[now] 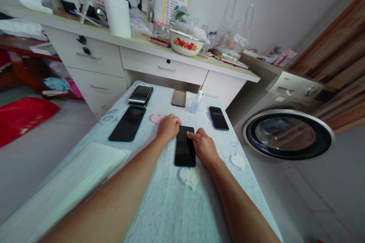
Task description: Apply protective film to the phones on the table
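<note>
A black smartphone (185, 152) lies screen up on the cloth-covered table between my hands. At its upper left corner my left hand (169, 127) is closed, curled fingers against the phone's edge. My right hand (203, 145) rests on the right side of the screen, fingers bunched and tips pressed to the glass. Something small and pale orange shows at those tips, too small to name. Beyond the phone stand a clear spray bottle (196, 102) and a brownish phone case (179, 98). A phone with a purple edge (219, 118) lies to the right.
Left of my hands lie a large black phone (128, 124) and a stack of phones (140, 94). A folded pale cloth (71, 190) covers the table's left edge. Behind is a drawer desk (165, 69) with a flowered bowl (186, 43); a washing machine (285, 91) stands right.
</note>
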Action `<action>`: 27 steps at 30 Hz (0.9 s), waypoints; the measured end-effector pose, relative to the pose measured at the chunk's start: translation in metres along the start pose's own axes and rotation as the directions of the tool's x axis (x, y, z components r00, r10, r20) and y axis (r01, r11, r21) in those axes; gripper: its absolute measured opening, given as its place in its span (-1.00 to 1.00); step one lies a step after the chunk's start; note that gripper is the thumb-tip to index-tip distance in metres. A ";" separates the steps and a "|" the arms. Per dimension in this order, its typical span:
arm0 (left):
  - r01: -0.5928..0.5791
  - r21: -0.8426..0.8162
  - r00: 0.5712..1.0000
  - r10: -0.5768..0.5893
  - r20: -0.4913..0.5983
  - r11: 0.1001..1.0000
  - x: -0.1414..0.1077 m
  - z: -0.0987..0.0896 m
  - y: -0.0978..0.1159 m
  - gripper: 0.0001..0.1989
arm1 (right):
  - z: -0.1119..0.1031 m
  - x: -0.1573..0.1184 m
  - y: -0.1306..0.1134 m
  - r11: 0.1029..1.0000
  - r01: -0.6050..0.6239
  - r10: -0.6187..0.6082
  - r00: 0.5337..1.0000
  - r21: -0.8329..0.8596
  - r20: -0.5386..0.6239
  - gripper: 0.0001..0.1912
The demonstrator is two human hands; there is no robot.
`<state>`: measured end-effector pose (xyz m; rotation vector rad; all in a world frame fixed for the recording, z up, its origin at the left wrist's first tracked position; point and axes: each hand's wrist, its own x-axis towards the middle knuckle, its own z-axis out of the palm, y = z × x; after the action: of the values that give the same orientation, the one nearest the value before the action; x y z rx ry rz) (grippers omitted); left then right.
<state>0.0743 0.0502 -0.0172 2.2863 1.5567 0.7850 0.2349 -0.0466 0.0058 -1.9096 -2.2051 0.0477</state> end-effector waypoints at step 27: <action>0.014 0.029 1.000 -0.014 0.011 0.999 0.000 -0.003 0.002 -0.77 | 0.002 0.035 -0.006 0.998 -0.006 0.008 0.999 -0.062 0.038 -0.62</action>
<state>0.0745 0.0490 -0.0135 2.2933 1.5879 0.7492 0.2238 -0.0126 0.0098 -1.9647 -2.2495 0.0169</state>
